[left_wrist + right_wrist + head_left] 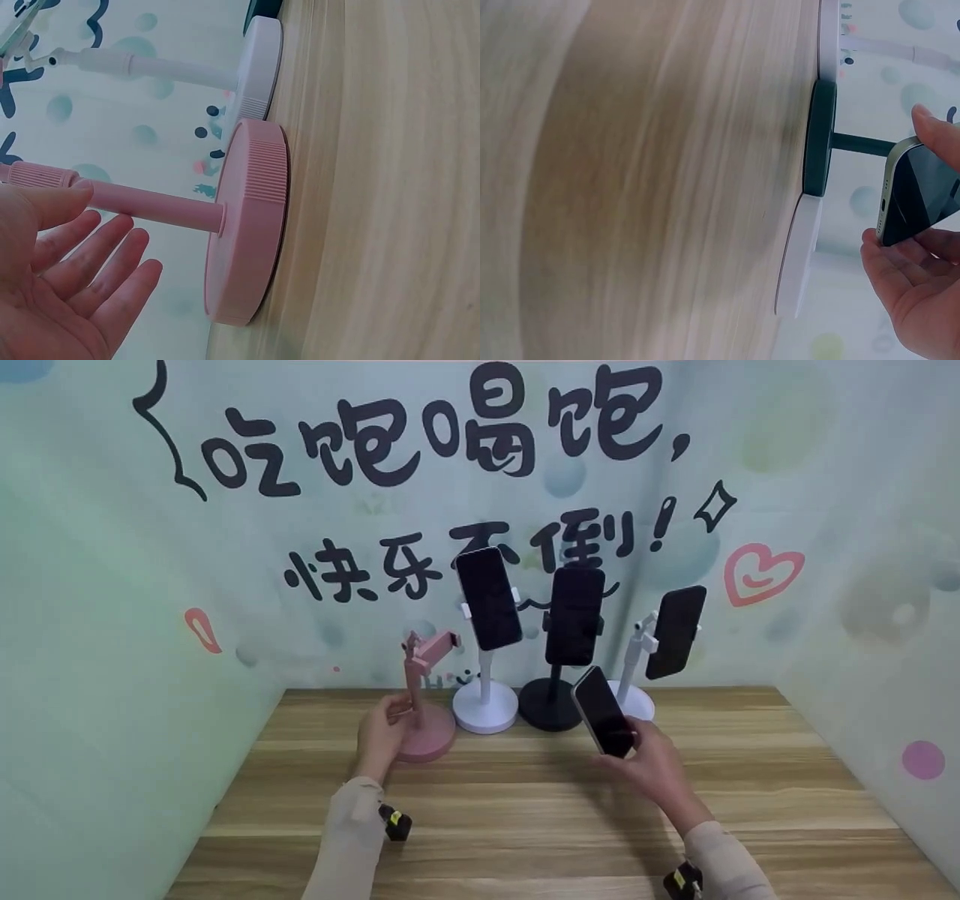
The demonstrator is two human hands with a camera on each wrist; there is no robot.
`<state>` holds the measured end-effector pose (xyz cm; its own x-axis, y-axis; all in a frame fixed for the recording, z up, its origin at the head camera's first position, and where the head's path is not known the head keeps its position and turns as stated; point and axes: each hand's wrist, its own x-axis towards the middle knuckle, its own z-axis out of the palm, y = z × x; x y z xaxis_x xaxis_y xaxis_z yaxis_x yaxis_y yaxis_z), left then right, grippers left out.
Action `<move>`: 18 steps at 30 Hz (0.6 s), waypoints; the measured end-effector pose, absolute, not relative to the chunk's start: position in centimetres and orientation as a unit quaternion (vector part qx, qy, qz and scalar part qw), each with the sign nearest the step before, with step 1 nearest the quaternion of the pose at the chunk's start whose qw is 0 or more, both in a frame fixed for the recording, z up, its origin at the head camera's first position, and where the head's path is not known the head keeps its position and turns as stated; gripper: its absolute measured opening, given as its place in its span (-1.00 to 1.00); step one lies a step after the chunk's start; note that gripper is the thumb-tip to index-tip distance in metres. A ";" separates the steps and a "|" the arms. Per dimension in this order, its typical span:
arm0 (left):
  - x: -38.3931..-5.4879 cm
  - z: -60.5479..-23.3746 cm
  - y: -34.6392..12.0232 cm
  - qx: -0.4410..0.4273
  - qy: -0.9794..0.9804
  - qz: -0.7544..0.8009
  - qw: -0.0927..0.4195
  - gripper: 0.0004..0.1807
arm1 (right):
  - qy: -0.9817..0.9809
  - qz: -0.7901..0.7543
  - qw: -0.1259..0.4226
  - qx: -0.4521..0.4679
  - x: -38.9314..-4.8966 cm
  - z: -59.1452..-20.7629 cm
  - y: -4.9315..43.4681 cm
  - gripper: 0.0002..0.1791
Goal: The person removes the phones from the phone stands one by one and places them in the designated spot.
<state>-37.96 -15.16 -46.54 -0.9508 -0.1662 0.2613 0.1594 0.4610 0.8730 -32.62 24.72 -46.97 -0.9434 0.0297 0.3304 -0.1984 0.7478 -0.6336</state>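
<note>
My left hand (382,735) is at the pole of a pink phone stand (426,731). In the left wrist view the thumb (56,204) lies across the upper pole and the fingertips meet its lower edge, the other fingers loosely spread. The stand's pink clamp (436,651) holds no phone. My right hand (652,757) grips a smartphone (602,712) by its edges near the lower end, screen towards me, tilted, above the table. The right wrist view shows this phone's bottom edge (885,204) between thumb and fingers.
Right of the pink stand are a white stand (485,709) with a phone (489,598), a black stand (551,705) with a phone (574,616), and another white stand (637,703) with a phone (676,631). A printed backdrop (420,517) rises behind the wooden table (480,825).
</note>
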 end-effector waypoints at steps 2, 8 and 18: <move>-38.0 -46.7 -15.2 0.002 -0.845 -0.510 0.160 -0.69 | -0.922 0.350 0.160 0.044 -32.5 -47.0 24.8 -0.16; -37.8 -47.1 -15.4 -0.008 -0.845 -0.508 0.170 -0.75 | -0.928 0.335 0.157 0.038 -32.4 -47.1 25.1 -0.14; -37.7 -47.3 -15.6 -0.008 -0.845 -0.509 0.162 -0.73 | -0.930 0.338 0.140 0.033 -32.2 -46.9 25.8 -0.08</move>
